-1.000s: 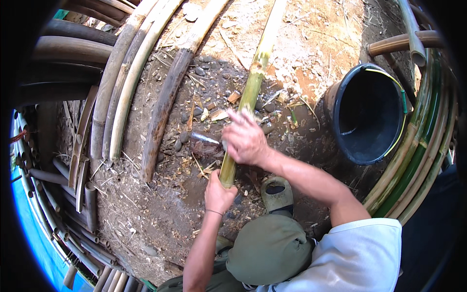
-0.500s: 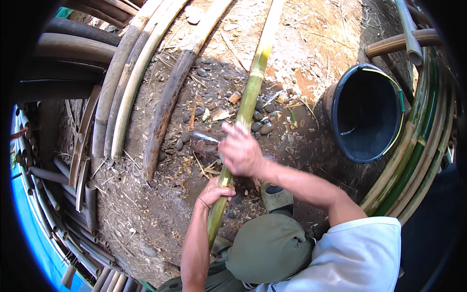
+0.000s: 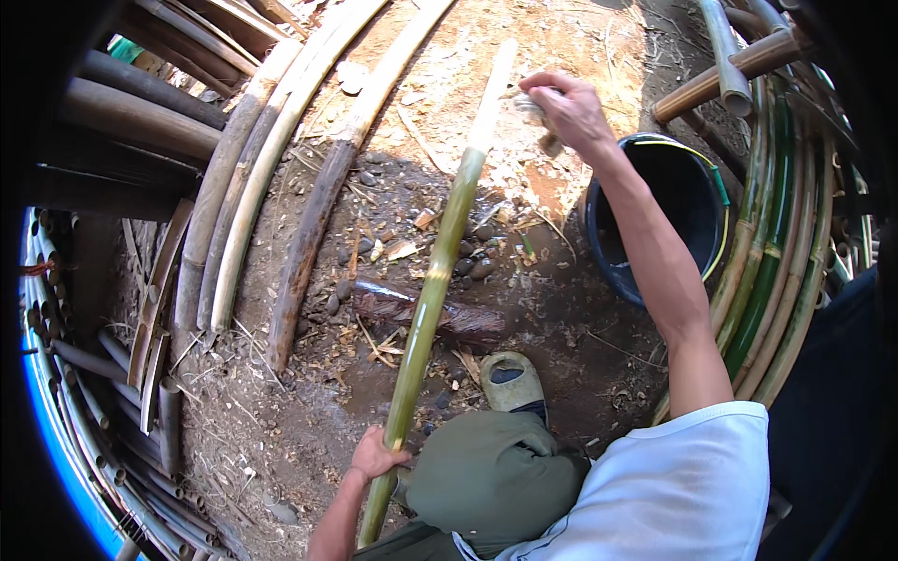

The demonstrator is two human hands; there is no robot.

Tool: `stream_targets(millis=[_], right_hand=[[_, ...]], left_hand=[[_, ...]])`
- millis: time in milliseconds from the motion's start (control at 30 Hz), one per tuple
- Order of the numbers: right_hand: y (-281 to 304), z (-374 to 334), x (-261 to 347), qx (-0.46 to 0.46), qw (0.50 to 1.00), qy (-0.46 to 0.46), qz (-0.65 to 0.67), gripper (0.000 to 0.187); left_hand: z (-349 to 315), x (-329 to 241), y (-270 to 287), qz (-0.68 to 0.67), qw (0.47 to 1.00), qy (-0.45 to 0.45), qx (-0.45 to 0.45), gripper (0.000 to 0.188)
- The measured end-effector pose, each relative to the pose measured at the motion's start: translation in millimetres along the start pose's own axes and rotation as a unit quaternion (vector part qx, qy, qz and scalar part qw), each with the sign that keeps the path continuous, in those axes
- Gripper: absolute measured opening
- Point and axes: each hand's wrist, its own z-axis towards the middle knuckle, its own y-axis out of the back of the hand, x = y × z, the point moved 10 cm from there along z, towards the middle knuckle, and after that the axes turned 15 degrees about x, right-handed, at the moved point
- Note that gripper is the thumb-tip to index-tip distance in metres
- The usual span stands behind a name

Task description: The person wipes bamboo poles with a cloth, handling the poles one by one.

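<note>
A long green bamboo pole (image 3: 427,318) slants away from me, its far end pale in the sunlight. My left hand (image 3: 376,455) is closed round its near part, beside my bent knee. Farther off, my right hand (image 3: 572,112) is raised to the right of the pole's far end, apart from it. Its fingers pinch a crumpled greyish wad (image 3: 535,114) that looks like a rag. Under the pole's middle lies a short, dark brown log (image 3: 468,321) with a shiny surface, on the ground.
A black bucket (image 3: 645,224) with a yellow-green handle stands at right, partly behind my right forearm. Bent bamboo poles (image 3: 748,299) line the right side. More poles (image 3: 313,243) lie at left. Stones (image 3: 480,269) and chips litter the dirt near my sandal (image 3: 512,381).
The bamboo pole has shifted toward me, with my left hand on it, and its far end now shows. My right hand has left the pole's middle and moved far up and to the right.
</note>
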Motion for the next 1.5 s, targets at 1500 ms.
stream_targets(millis=[1500], right_hand=[[-71.6, 63.3, -118.0, -0.057, 0.957, -0.037, -0.282, 0.017]], left_hand=[[34.6, -123.0, 70.5, -0.003, 0.952, 0.027, -0.305, 0.040]])
